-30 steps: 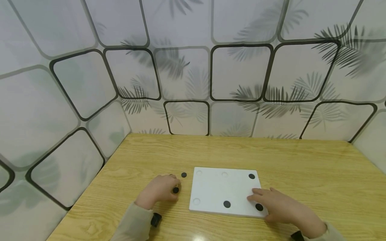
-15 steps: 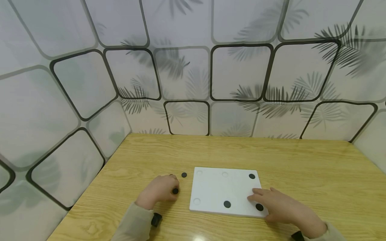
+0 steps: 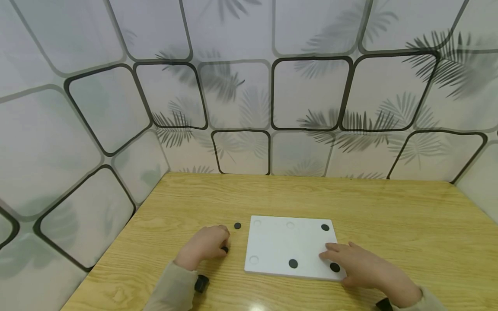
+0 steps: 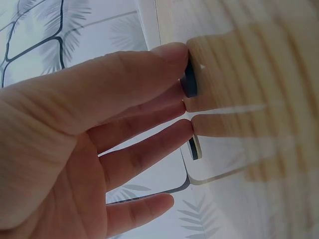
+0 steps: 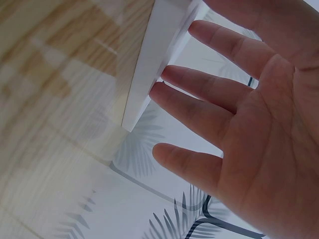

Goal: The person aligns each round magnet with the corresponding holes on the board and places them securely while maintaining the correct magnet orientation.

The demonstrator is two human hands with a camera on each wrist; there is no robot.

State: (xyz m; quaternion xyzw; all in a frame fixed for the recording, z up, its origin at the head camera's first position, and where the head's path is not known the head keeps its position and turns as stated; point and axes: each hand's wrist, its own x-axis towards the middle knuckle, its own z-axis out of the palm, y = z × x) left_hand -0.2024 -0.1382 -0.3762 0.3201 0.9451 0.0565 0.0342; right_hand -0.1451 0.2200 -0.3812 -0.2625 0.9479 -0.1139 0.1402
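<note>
Pinches a black disc [image 4: 189, 81] between thumb and fingertip of the left hand [image 3: 205, 243], down close to the wooden table [image 3: 194, 194], at 9 o'clock from the white board [image 3: 272, 242]. Has a loose disc [image 3: 237, 225] lying flat on the wood at 2 o'clock from that same hand, between hand and board. In the left wrist view, has a dark rim [image 4: 193, 149] just beside another fingertip; cannot tell, at that slant, whether to count the loose disc again or one more.

Rests the right hand [image 3: 358, 264] at the board's edge, between 3 and 4 o'clock, fingers spread, fingertips touching the white surface. Has both hands well apart, with the board flat on the table between.

On the board, from the middle, has a corner disc [image 3: 324, 227] at 2 o'clock, a thumb-side disc [image 3: 334, 267] at 4 o'clock between right forefinger and thumb, and a near-edge disc [image 3: 293, 263] at 6 o'clock. Shows shallow round recesses [image 3: 253, 260] at 8, 10 and 12 o'clock.

Wears beige sleeves [image 3: 171, 285] and black boxes [image 3: 201, 283] at the wrists. Faces, toward 12 o'clock, a pale backdrop [image 3: 241, 95] with rounded dark outlines and grey fern leaves.
</note>
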